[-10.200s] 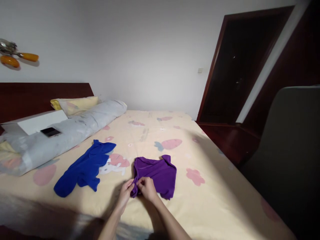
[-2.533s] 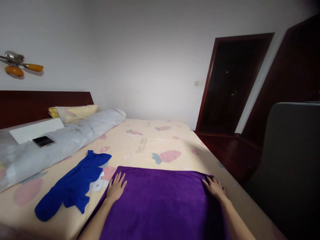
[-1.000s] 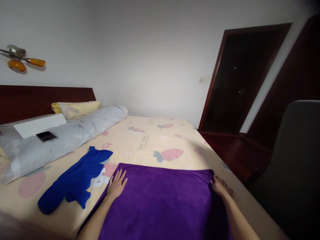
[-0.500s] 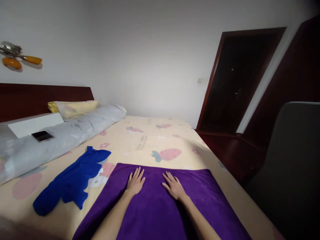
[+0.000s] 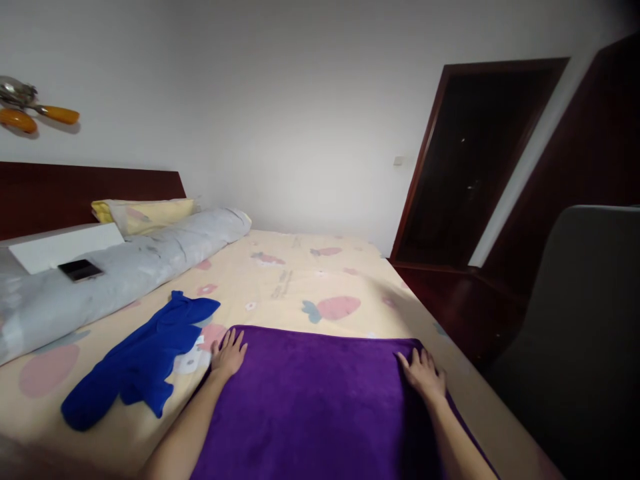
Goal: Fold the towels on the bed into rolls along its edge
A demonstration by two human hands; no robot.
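A purple cloth (image 5: 320, 400) lies flat on the bed, its far edge running nearly straight across. My left hand (image 5: 229, 357) rests with fingers spread on the cloth's far left corner. At the far right corner, my right hand (image 5: 425, 375) lies open, fingers apart, on the fabric. Neither hand grips anything. To the left of the cloth is a crumpled blue cloth (image 5: 137, 360), spread unevenly on the patterned bedsheet (image 5: 280, 267).
A long grey-white roll (image 5: 150, 267) lies along the headboard side, with a dark phone (image 5: 80, 269) and a white box (image 5: 65, 247) on it. Behind it is a yellow pillow (image 5: 155, 217). A dark chair back (image 5: 575, 320) stands at right.
My hands have slid apart over the purple cloth, the left one to the left corner and the right one to the right corner. The blue cloth lies as before.
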